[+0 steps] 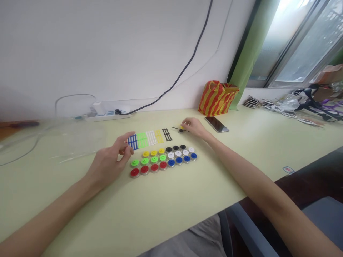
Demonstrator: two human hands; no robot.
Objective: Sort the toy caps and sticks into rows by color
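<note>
My left hand [111, 159] curves around the left end of a row of thin strips, thumb and index finger apart at either end of the blue strips [132, 141]. Beside these lie green strips [142, 140], white strips [151, 137], yellow strips [159, 136] and black strips [166, 134]. My right hand [194, 127] has its fingertips closed on a small yellow disc [182, 127], by a thin black stick [175, 127] and a black disc [181, 131]. Rows of round pieces include red [144, 169], green [145, 160], blue [179, 160], white [178, 154], yellow [153, 152] and black [175, 147].
A phone [217, 124] lies right of my right hand, before a red and yellow striped bag [217, 98]. A power strip [109, 115] with a black cable [175, 80] stands by the wall. Clear plastic [80, 141] lies at left; assorted items sit far right.
</note>
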